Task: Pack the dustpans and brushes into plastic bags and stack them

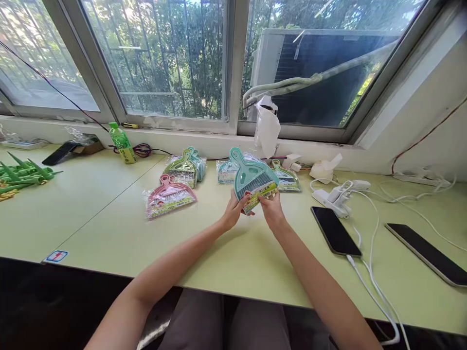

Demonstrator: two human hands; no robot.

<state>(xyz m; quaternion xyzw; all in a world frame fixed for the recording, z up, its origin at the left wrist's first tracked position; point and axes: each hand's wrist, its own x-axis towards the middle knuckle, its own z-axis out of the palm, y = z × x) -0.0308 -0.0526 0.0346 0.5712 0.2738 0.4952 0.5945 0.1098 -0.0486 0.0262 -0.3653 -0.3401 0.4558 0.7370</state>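
Observation:
A teal mini dustpan and brush set (252, 176) with a yellow label is held up over the table, tilted. My left hand (234, 210) grips its lower left corner and my right hand (272, 206) pinches its lower right edge. Part of something reddish shows beneath the set, too little to name. To the left lies a pink dustpan and brush set (170, 196) in clear wrap. Green dustpan sets (185, 167) with a teal one behind sit further back. Another teal set (225, 171) and a green set (286, 177) lie partly hidden behind the held one.
Two phones, one charging (335, 231) and one at the far right (426, 253), lie beside a power strip (333, 197) with white cables. A green-capped bottle (123, 143) stands at the back left, near green pointed items (25, 172). Windows line the back.

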